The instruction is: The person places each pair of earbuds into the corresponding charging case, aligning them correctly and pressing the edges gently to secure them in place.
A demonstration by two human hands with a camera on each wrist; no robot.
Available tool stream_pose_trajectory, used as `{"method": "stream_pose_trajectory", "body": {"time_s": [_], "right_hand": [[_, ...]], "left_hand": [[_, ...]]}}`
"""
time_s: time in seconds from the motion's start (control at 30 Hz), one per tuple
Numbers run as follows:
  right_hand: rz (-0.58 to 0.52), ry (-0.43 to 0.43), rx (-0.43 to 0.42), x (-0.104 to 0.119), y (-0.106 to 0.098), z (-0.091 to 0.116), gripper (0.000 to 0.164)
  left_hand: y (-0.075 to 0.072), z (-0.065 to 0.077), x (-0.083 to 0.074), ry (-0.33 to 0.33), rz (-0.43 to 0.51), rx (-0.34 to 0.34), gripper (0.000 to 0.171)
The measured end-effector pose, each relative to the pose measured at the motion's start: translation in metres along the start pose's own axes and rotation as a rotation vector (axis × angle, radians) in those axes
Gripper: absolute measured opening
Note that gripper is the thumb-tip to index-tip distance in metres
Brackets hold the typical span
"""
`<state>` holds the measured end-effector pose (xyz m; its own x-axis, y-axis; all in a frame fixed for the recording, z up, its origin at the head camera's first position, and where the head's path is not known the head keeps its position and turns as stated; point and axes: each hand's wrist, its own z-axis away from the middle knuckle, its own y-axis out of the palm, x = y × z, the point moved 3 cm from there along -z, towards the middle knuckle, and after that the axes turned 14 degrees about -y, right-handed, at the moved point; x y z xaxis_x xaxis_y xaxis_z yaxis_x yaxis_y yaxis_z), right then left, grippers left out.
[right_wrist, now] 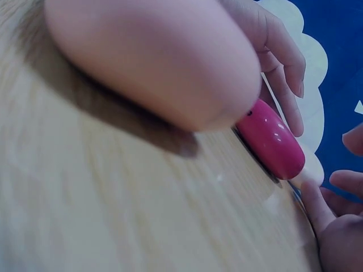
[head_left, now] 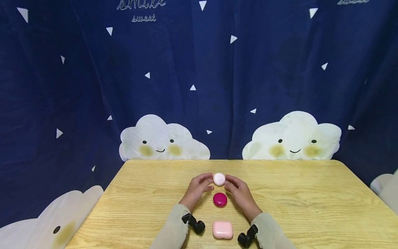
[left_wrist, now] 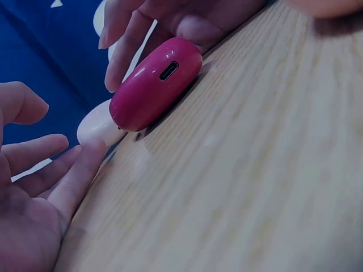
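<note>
A small round white case (head_left: pixel 219 179) lies on the wooden table between the two hands. On its left side, the left hand (head_left: pixel 197 189) has its fingertips at the edge, fingers loosely extended. Mirroring it on the right, the right hand (head_left: pixel 240 194) brings its fingers to the other edge. In the left wrist view, one finger of the left hand (left_wrist: pixel 39 209) overlaps the white case (left_wrist: pixel 97 124). Nearer the person is a glossy magenta earbud case (head_left: pixel 220 200), whose charging port shows in the left wrist view. Neither hand is on it.
A pink rounded-rectangle earbud case (head_left: pixel 222 230) sits closest to the person, between the forearms. Black wrist cameras (head_left: pixel 193 223) are strapped over the sleeves. Behind the table (head_left: pixel 149 186) hangs a dark blue curtain (head_left: pixel 174 69) with clouds and triangles.
</note>
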<state>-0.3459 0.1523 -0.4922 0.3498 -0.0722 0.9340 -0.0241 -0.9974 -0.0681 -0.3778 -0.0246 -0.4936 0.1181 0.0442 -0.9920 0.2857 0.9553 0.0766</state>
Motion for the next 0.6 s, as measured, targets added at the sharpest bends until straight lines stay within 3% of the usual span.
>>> {"method": "stream_pose_trajectory", "body": {"time_s": [0.6], "right_hand": [[-0.056, 0.027, -0.018, 0.0017, 0.0038, -0.0001, 0.041]], "left_hand": [[-0.0004, 0.0031, -0.0038, -0.058, -0.068, -0.072, 0.04]]}}
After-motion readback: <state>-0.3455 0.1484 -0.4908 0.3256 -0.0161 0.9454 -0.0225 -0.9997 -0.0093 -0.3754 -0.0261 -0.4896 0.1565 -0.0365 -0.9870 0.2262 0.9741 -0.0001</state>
